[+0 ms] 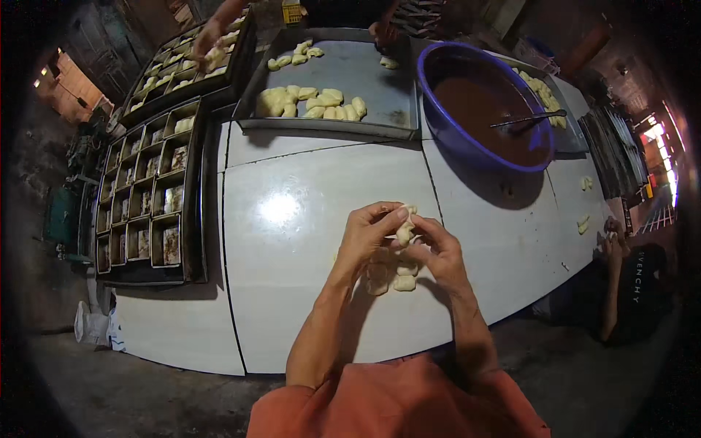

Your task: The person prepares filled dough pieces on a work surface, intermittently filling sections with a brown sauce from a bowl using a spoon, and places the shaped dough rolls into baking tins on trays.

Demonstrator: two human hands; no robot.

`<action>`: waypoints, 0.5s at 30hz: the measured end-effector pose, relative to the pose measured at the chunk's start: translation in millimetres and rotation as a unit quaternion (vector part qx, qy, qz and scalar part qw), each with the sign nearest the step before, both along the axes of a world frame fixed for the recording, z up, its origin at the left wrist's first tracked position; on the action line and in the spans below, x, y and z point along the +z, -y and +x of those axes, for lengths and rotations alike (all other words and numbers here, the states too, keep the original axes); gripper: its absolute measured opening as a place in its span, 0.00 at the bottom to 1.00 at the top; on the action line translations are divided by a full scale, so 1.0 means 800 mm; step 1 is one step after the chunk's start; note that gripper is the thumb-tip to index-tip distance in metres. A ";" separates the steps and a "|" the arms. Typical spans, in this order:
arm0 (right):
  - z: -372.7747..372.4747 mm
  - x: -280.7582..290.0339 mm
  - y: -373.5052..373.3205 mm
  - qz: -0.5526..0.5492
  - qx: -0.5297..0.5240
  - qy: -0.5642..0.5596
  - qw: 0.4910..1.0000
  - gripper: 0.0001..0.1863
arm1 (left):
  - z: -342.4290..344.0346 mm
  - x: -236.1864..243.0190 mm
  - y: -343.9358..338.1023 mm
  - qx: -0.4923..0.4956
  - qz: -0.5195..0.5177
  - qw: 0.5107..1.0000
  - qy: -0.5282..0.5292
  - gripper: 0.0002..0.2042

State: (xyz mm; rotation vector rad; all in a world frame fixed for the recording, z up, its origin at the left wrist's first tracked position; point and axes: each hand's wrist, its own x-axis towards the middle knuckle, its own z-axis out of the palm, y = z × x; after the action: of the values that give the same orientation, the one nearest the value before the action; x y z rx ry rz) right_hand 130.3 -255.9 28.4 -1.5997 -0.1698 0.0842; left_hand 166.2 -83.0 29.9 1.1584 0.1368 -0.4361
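- While dough pieces [404,282] rest on the tabletop [328,175] below center, my left fingers [393,218] and right fingers [431,232] pinch a dough lump [405,233].
- Upper right: a purple basin [447,119].

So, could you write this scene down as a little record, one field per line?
Left hand: fingers on a small pale-yellow dough piece
Right hand: fingers on the same piece
Below hands: other small pale dough pieces on a smooth white tabletop
Far side: shallow grey metal tray with pale dough lumps
Right: round purple-blue bowl of brown contents, a long-handled utensil in it
Left: rectangular metal moulds
Others: a co-worker's hand at upper left; another person at right
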 end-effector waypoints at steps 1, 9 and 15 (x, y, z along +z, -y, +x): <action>0.001 -0.006 0.002 0.000 -0.001 -0.001 1.000 0.15 | -0.003 0.002 0.002 -0.001 0.000 1.000 -0.001 0.20; 0.012 -0.018 -0.012 -0.128 -0.093 0.224 0.962 0.07 | -0.020 -0.008 0.014 0.044 -0.013 0.996 0.077 0.14; 0.018 -0.042 -0.007 -0.167 -0.175 0.300 0.923 0.06 | -0.038 -0.023 0.030 0.018 0.004 0.992 0.123 0.13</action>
State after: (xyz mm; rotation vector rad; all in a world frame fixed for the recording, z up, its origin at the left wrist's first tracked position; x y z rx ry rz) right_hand 145.0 -250.4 -4.9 -1.9341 -0.3531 -0.6962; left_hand 135.6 -106.9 11.8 1.2064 -0.0554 -0.2589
